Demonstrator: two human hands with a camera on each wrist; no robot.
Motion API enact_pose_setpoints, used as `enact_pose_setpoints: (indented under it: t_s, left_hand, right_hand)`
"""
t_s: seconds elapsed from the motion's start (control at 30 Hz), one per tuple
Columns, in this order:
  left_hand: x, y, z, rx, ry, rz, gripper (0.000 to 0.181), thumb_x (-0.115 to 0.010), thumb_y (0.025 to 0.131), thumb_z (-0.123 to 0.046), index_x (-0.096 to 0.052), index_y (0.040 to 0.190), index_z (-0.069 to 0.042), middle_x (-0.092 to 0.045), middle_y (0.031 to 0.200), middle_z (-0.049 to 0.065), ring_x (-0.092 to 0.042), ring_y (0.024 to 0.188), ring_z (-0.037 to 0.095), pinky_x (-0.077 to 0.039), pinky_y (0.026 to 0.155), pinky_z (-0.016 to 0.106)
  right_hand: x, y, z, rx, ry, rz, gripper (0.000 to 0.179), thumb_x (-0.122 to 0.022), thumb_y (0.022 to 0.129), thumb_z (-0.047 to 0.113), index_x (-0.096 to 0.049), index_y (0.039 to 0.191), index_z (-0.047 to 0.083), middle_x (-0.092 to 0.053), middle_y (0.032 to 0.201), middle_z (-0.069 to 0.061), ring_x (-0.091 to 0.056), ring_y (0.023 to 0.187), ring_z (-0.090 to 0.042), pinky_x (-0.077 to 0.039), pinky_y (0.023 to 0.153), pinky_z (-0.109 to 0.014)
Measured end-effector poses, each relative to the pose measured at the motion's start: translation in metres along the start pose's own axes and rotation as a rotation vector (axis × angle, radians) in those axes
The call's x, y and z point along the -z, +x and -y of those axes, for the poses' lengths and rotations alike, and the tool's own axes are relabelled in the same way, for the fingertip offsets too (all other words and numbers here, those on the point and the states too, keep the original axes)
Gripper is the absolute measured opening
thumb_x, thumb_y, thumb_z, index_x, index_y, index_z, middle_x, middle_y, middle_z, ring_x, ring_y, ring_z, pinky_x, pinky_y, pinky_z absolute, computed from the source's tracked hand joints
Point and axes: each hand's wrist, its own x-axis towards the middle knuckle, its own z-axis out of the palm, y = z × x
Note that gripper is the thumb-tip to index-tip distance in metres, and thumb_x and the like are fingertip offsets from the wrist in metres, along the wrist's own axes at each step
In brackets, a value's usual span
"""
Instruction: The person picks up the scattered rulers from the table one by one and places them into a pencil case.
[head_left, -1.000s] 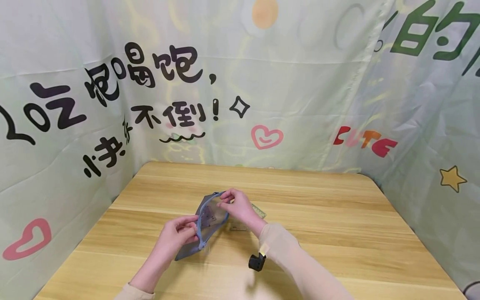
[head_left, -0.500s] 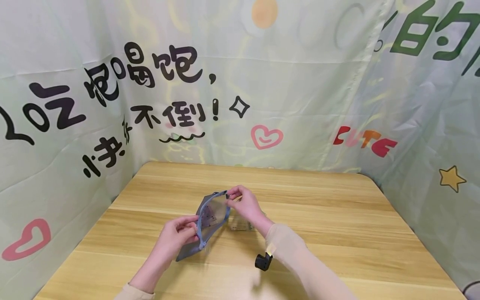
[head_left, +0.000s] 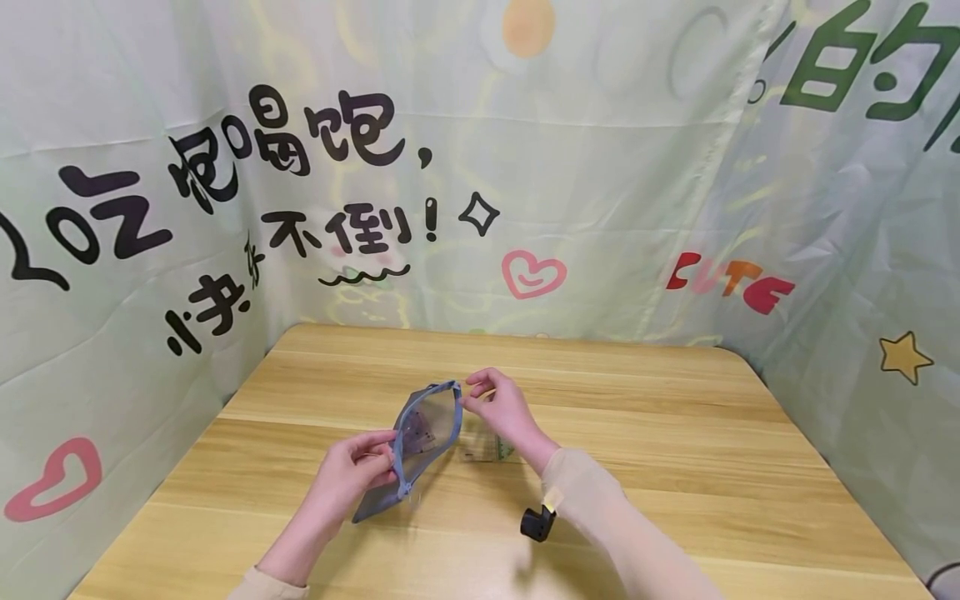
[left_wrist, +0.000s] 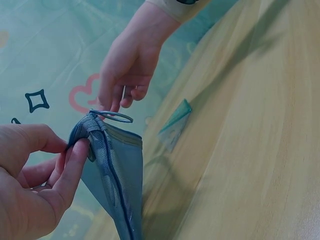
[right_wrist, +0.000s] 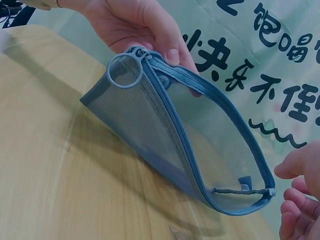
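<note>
A blue mesh zip pouch [head_left: 427,425] is tilted over the table with its zipper undone and its mouth spread wide. My left hand [head_left: 360,462] pinches the near part of the rim between thumb and fingers, close to the ring-shaped zipper pull [right_wrist: 125,71]. Through the mouth, something purplish [head_left: 417,432] shows in the head view. My right hand [head_left: 504,408] is just off the far end of the mouth, fingers loosely bent with nothing between them. In the right wrist view a small gap separates the right fingertips [right_wrist: 287,167] from the pouch's corner.
A flat, clear piece with a green edge [head_left: 487,447] lies on the wooden table [head_left: 675,467] beside the pouch, partly under the right forearm in the head view. A black camera [head_left: 537,523] hangs from the right wrist. Printed cloth [head_left: 600,208] surrounds the table.
My right hand has let go of the pouch's far rim and moved slightly right. The mouth stays spread. My left hand keeps its pinch in place.
</note>
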Motion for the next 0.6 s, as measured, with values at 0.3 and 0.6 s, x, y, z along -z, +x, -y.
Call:
enact_pose_setpoints:
  t_s: [0.3,0.6]
  left_hand:
    - [0.001,0.0,-0.001,-0.005,-0.015,0.012,0.042,-0.06,0.09,0.001,-0.056,0.131,0.008,-0.059,0.093,0.004,-0.063,0.08,0.009,-0.061,0.072,0.02]
    - [0.002,0.0,0.0,-0.009,-0.015,0.017,0.042,-0.06,0.09,0.001,-0.056,0.132,0.008,-0.06,0.094,0.004,-0.064,0.08,0.009,-0.061,0.072,0.02]
  right_hand:
    - [0.006,-0.001,-0.005,-0.002,-0.01,-0.026,0.029,-0.073,0.086,0.011,-0.064,0.113,0.006,-0.065,0.099,-0.01,-0.056,0.078,-0.017,-0.049,0.067,-0.025]
    - [0.012,-0.002,-0.019,-0.024,-0.01,-0.054,0.035,-0.073,0.086,0.012,-0.061,0.118,0.005,-0.064,0.098,-0.01,-0.055,0.078,-0.016,-0.049,0.066,-0.024]
